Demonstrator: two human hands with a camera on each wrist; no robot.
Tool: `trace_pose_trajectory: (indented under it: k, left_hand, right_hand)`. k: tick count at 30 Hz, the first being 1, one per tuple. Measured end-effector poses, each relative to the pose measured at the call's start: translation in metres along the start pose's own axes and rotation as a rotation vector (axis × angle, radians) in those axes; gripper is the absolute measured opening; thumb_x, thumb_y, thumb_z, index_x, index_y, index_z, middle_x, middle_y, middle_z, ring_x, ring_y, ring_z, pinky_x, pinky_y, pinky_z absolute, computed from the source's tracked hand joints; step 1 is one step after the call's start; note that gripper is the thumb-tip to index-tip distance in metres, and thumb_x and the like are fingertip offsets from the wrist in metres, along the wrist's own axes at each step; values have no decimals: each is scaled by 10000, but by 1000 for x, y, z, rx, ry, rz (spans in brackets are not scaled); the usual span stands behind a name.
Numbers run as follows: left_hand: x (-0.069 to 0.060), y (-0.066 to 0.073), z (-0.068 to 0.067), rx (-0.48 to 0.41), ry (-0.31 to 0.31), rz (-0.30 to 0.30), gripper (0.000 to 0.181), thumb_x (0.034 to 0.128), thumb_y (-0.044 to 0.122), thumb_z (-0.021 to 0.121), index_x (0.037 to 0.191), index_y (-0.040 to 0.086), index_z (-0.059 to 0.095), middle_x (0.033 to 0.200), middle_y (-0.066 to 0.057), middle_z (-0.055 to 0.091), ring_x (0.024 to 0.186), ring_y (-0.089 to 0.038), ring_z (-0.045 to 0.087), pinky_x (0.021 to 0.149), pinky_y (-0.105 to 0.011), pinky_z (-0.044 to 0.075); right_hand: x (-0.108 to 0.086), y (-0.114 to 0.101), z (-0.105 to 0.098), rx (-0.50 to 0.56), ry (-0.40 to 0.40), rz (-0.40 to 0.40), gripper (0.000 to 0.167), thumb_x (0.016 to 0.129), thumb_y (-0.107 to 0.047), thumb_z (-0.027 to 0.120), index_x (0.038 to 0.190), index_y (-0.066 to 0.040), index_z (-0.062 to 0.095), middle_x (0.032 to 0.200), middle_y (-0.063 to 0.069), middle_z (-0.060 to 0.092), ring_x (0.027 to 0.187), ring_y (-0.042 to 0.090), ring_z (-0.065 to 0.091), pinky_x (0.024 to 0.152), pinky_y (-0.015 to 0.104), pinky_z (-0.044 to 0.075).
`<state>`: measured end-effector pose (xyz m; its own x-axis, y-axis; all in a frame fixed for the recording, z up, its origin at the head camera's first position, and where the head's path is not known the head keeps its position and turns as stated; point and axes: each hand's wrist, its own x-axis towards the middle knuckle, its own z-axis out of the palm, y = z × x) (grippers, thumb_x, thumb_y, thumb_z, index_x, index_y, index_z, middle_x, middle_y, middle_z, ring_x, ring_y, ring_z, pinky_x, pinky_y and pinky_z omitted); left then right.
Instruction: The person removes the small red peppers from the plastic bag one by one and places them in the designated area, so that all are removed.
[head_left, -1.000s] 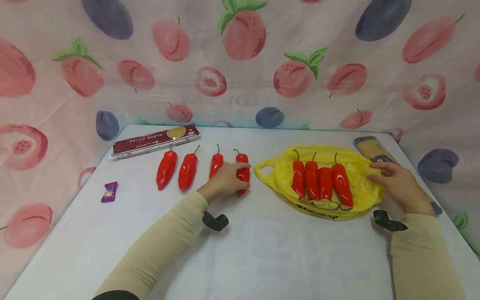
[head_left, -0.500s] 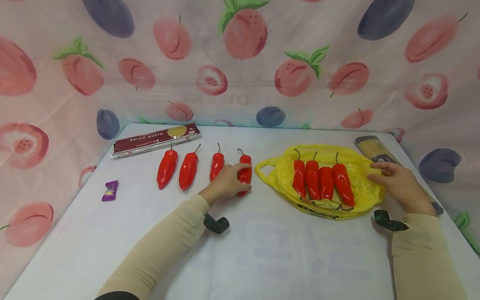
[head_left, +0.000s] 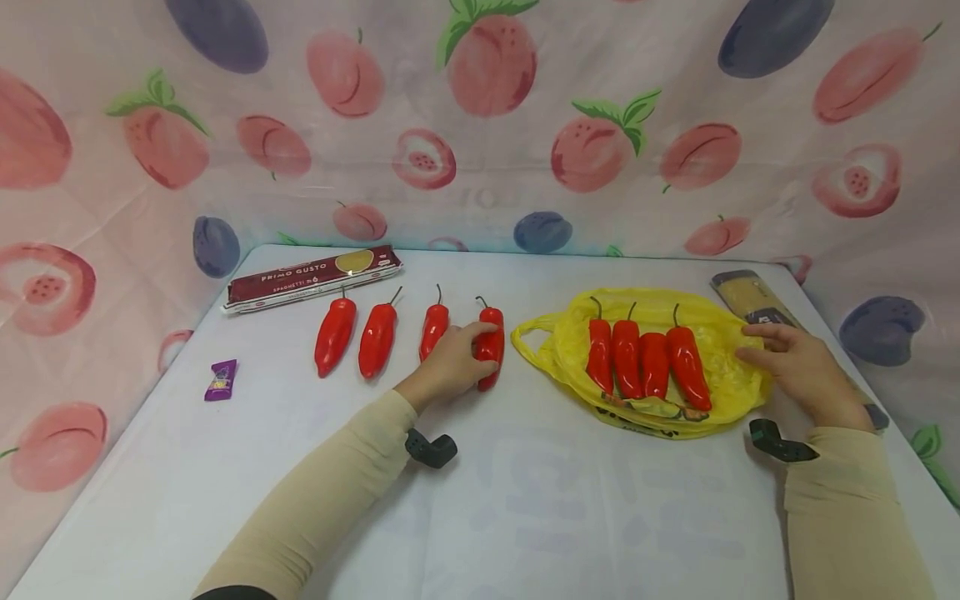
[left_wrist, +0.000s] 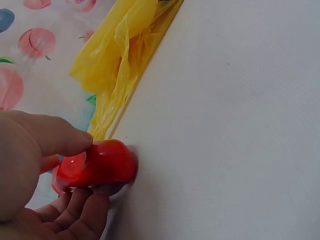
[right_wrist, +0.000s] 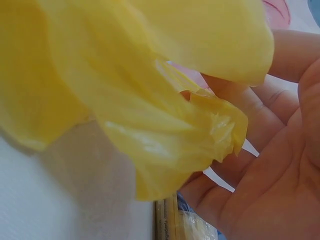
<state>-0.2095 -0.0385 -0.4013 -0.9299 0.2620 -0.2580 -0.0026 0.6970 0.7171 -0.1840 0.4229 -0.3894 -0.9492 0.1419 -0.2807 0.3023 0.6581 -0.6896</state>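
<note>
Fingers of the left hand (head_left: 448,360) are curled around a red pepper (head_left: 491,346), one digit on one side, the others curled along the opposite side in the left wrist view. Right hand (head_left: 810,375) is at the right rim of the yellow bag (head_left: 731,375), fingers loosely extended, tips hidden by plastic; can't tell if they pinch. Gripped pepper: stem end away from the person, stem bending left, blunt end toward the person, long axis roughly front to back. It sits at the table (head_left: 562,508), right of the left palm, between fingertips, middle partly covered; can't tell if slightly raised. To its right, near but apart, is the bag's loop handle (head_left: 536,364), then the bag body with four red peppers (head_left: 626,358) side by side inside. Left: third pepper (head_left: 434,327), lower part hidden by the left hand, then second pepper (head_left: 377,340) and first pepper (head_left: 335,337). Spaghetti pack (head_left: 292,285) behind those, purple candy (head_left: 221,380) far left. Pasta pack (head_left: 752,297) lies right of the bag, partly blocked by the right hand.
</note>
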Motion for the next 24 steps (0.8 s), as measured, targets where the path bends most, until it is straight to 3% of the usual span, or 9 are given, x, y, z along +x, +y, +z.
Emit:
trace_pose_trajectory:
  k: [12, 24]
  left_hand:
    - [3, 1, 0, -2, 32, -6, 669, 911, 203, 744, 1505, 210, 435, 1303, -76, 491, 1218, -242, 444, 801, -402, 580]
    - [-1, 11, -10, 53, 98, 32, 666, 895, 203, 762, 1488, 172, 460, 1429, -113, 428, 1267, -267, 417, 809, -440, 583]
  right_hand:
    - [0, -1, 0, -15, 3, 1, 880, 932, -641, 552, 1491, 10, 359, 1499, 383, 272, 1334, 587, 248, 995, 781, 242]
    - [0, -1, 0, -28, 4, 7, 886, 929, -654, 544, 1493, 4, 357, 1492, 391, 273, 1326, 592, 247, 980, 792, 240]
